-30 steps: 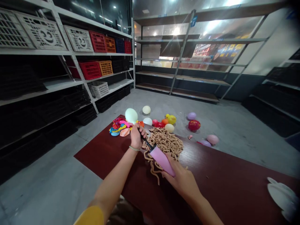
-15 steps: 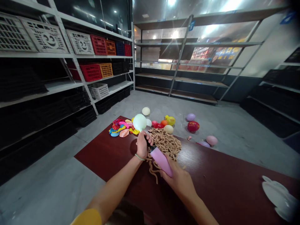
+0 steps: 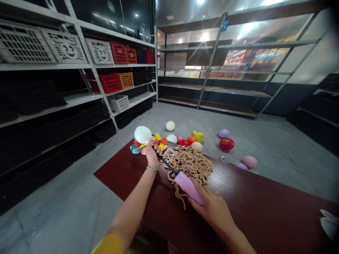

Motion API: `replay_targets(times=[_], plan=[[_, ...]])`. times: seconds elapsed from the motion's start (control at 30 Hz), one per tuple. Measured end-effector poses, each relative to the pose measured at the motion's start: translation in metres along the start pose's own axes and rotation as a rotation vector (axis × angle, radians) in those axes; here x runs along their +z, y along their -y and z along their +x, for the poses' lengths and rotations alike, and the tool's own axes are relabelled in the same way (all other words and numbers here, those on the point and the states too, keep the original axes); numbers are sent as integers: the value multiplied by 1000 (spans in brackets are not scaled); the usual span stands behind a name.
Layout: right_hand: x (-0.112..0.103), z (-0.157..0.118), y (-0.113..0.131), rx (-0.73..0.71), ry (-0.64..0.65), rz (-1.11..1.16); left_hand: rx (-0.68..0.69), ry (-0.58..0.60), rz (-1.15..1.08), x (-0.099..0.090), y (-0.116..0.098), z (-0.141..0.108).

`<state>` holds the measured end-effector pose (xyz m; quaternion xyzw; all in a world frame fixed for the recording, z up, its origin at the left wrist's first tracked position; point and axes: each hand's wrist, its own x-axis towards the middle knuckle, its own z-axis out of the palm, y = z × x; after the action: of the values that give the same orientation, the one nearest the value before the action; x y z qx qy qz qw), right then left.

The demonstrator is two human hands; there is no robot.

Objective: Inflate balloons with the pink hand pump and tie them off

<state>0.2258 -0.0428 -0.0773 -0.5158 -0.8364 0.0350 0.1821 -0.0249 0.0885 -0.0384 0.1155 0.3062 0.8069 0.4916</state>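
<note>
A balloon pump with a pink barrel and a black rod spans the space between my hands. My left hand is closed around its black far end, where a pale mint balloon, partly inflated, sits on the tip. My right hand wraps the near end of the pink barrel. Much of the black rod shows between the two hands. Below the pump lies a heap of tan, worm-like strands on the dark red table. Flat coloured balloons are piled behind my left hand.
Inflated balloons lie on the floor past the table, among them a red one, a yellow duck-shaped one and a pink one. A white object rests at the table's right. Shelves with crates stand at left.
My hands have drawn apart, and more of the pump's black rod is exposed. The mint balloon has shifted left with my left hand. The view has turned slightly left.
</note>
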Motion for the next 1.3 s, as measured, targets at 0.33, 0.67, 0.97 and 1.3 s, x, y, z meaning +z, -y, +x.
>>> replay_targets(times=[0.33,0.67,0.97,1.3], plan=[[-1,4,7,105,-4,95,-174,213,117,15,48,-53],[-9,2,-2,-32,31,48,-29,50,72,6,-1,-6],[7,0,-1,124,-31,38,-166,204,98,15,49,-52],[-4,0,-11,25,59,138,-68,116,92,7,7,-18]])
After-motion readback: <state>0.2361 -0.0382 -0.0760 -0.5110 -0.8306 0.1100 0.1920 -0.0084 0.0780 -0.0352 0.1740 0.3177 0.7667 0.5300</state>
